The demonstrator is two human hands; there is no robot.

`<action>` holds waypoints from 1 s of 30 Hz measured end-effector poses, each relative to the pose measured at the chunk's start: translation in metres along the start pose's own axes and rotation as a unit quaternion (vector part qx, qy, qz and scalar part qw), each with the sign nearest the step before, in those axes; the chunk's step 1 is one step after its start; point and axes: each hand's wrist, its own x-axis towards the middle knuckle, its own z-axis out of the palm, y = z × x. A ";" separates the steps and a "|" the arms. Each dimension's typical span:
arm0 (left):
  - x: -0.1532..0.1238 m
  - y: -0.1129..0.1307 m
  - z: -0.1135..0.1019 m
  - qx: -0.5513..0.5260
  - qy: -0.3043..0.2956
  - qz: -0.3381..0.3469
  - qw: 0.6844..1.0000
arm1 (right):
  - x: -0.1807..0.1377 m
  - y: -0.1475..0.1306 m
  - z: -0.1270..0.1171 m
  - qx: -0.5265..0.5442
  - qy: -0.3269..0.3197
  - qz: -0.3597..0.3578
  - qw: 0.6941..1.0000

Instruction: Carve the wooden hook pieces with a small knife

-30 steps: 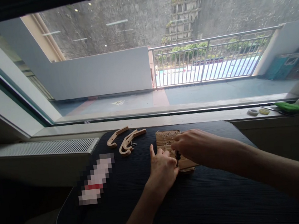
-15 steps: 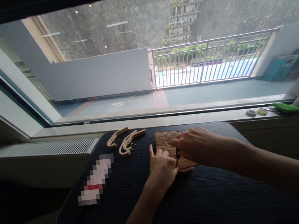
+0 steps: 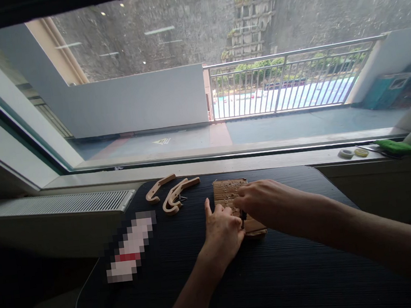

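Note:
A brown wooden board (image 3: pixel 228 193) lies on the dark ribbed table top (image 3: pixel 174 271). My left hand (image 3: pixel 222 231) rests at the board's left near edge, fingers curled, thumb up, pressing on it. My right hand (image 3: pixel 261 202) reaches over the board with fingers closed round a small dark tool (image 3: pixel 243 216) that points down at the wood. Whether the left fingers hold anything is hidden.
Curved wooden hooks (image 3: pixel 175 194) lie at the table's back left, another hook (image 3: pixel 157 188) beside them. A blurred white and red object (image 3: pixel 130 246) lies to the left. Tape rolls (image 3: pixel 354 153) and a green item (image 3: pixel 398 148) sit on the window sill. A vent grille (image 3: pixel 59 204) is left.
My right hand has shifted slightly on the small dark tool over the board. The left hand stays in place.

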 end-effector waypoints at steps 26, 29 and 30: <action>0.000 -0.001 0.002 0.006 -0.007 -0.007 1.000 | -0.001 0.004 0.004 -0.008 -0.010 0.014 1.000; 0.000 0.000 0.003 0.017 -0.013 -0.007 1.000 | 0.000 0.005 0.007 -0.025 -0.001 0.011 1.000; 0.001 -0.001 0.004 0.021 -0.012 -0.005 1.000 | 0.001 0.005 0.008 -0.031 -0.001 0.012 0.999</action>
